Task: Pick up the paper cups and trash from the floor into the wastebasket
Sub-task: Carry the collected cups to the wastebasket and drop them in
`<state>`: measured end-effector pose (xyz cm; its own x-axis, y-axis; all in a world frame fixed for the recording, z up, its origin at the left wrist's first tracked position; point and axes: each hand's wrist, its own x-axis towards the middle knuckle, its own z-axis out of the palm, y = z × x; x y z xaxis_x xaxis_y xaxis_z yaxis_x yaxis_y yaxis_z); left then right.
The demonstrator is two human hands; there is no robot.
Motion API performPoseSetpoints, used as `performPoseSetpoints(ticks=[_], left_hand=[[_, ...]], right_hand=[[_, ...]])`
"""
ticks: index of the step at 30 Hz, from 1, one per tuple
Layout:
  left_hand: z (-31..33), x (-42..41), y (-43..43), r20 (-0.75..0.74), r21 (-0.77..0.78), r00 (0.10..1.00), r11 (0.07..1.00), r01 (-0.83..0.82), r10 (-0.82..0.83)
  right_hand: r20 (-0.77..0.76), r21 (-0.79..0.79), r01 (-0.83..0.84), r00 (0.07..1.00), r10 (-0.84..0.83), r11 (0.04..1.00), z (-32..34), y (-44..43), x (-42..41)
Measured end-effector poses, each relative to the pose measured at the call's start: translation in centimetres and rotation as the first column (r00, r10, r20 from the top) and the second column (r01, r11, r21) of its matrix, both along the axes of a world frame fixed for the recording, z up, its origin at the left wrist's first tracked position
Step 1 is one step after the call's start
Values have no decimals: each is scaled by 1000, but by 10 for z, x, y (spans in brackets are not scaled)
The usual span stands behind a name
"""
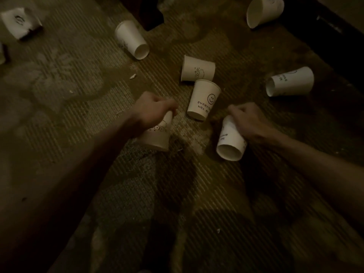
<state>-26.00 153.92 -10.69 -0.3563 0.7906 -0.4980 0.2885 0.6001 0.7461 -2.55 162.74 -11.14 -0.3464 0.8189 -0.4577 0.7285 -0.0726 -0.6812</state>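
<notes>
head view: a dim ribbed carpet (78, 99). the left hand (155, 111) curls its fingers round the base of a paper cup (158, 136). that cup's long axis runs 1 to 7 o'clock, mouth toward 7. the right hand (248, 120) grips a second cup (230, 141) by its base, mouth toward 6 o'clock. five more cups lie on their sides. a smiley cup (203, 99) sits between the hands, mouth toward 12. the rest are a plain cup (132, 39) at 11, a printed cup (198, 68) at 12, a far cup (264, 11) at 1 and a lettered cup (289, 81) at 2. a blurred white piece (21, 22) is at 10 o'clock. there are two small scraps, a near scrap (218, 230) and a pale scrap (133, 76).
</notes>
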Motion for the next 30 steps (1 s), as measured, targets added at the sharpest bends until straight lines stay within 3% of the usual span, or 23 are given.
performPoseSetpoints(ticks=[4,9,16,24,30], left_hand=[[-2,10,20,28,14,990,991,135,-135],[-15,21,38,96,34,987,991,129,-132],[-32,25,43,212,10,952,974,225,-222],[-39,54,27,453,77,820,932,355,-350],[-16,110,5,598,119,748,955,273,-289]], right_hand=[[25,73,-35,999,33,997,2,18,-6],[-1,145,-70,997,71,987,1,32,-19],[33,27,-145,989,144,989,3,37,-29],[100,34,-116,989,112,993,36,15,3],[77,31,-23,997,21,999,67,-7,52]])
